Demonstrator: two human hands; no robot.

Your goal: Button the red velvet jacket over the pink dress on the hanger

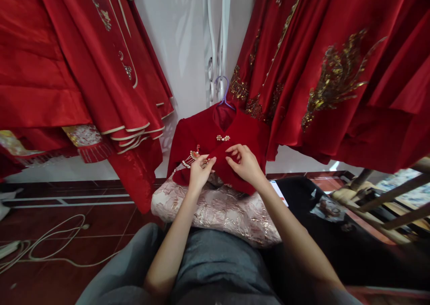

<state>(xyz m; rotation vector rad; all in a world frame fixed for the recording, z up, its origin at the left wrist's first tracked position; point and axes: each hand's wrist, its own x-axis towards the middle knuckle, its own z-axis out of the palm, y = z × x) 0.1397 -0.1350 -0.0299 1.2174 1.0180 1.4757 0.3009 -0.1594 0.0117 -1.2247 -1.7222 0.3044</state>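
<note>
Red velvet jacket [188, 137]: lay at the centre on a purple hanger [224, 92], spread over pale brocade fabric [221, 211] on the person's lap.
Left hand [199, 173]: was nearly closed, thumb and forefinger pinched on the jacket's front edge, just beside the fan-shaped ornament [192, 156].
Right hand [245, 164]: had its fingers curled and its tips nipping a fold of the same edge, just right of the left hand.
Pearl clasp [222, 138]: sat at the far side of both hands, below the collar.
Snag risk: the ornament's bead tassel hung close to the left fingers, so a tug there could probably catch it or pull a strand loose.
Slip risk: the jacket rested loosely on the rounded brocade, and an uneven pull might slide it toward the floor.
Crowding: the hanging red gowns [336, 72] draped near the hanger, and lifting it could likely hook their gold trim.
</note>
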